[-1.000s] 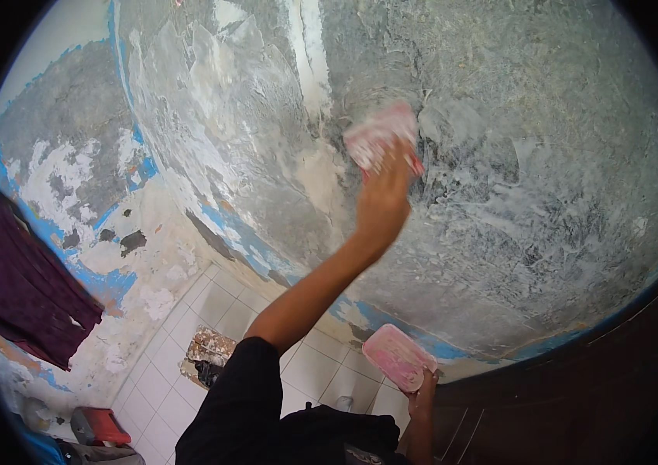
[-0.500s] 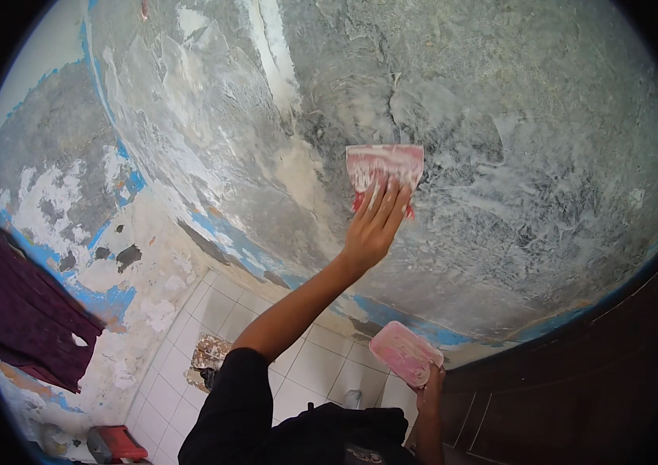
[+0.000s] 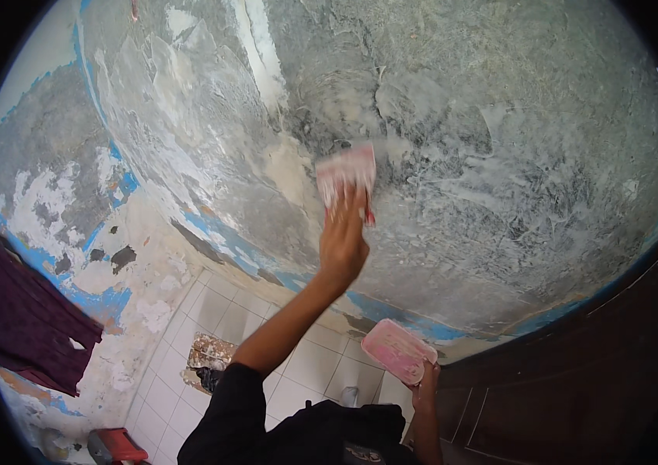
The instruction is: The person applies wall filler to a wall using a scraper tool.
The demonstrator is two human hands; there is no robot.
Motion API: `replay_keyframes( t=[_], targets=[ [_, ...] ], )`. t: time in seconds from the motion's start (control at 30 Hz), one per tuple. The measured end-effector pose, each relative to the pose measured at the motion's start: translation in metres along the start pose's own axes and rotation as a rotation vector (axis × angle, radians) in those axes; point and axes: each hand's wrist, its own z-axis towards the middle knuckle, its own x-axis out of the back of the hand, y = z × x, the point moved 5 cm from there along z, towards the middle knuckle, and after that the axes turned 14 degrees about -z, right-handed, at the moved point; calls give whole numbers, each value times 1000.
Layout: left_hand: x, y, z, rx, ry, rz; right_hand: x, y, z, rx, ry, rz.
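Observation:
My left hand (image 3: pixel 343 244) reaches up and grips a flat, pink-red putty spreader (image 3: pixel 344 163) smeared with white paste, held against the grey, patchy plastered wall (image 3: pixel 515 93). The spreader and fingertips are slightly blurred. My right hand (image 3: pixel 426 385) holds a shallow pink rectangular tray (image 3: pixel 391 342) by its lower right end, below the wall's blue-flecked lower band. Pale residue coats the tray's inside. Dark smears and white streaks surround the spreader on the wall.
A dark purple cloth (image 3: pixel 30 310) hangs on the peeling left wall. Below are white floor tiles (image 3: pixel 305 364), a stained board with dark material (image 3: pixel 201 349), and a red-and-grey object (image 3: pixel 116 446). A dark brown panelled surface (image 3: pixel 561 387) runs along the right.
My left hand and spreader have moved left along the wall from half a second ago, and the spreader is more tilted. My right hand still holds the tray.

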Motion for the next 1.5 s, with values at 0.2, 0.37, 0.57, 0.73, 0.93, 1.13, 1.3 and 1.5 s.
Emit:
replay_keyframes(
  t=[0.2, 0.37, 0.57, 0.73, 0.93, 1.13, 1.3, 1.5],
  targets=[
    [-20, 8, 73, -106, -68, 113, -4, -11, -5, 52, -24, 11],
    [-42, 17, 3, -224, -253, 52, 6, -5, -11, 4, 42, 57],
    [-29, 7, -69, -201, -470, 57, 18, 7, -5, -3, 21, 20],
    [11, -31, 6, -106, -46, 89, 25, 7, -2, -28, 34, 21],
    [-11, -80, 10, -210, -161, 216, 0, -4, -1, -14, -22, -39],
    [-5, -42, -85, -97, -298, 120, -16, -15, 0, 13, -166, -19],
    [45, -39, 8, 81, 1, 7, -12, 1, 4, -20, -51, -93],
    [44, -55, 106, -159, -11, 113, -19, 9, 1, -37, -65, -101]
  ],
)
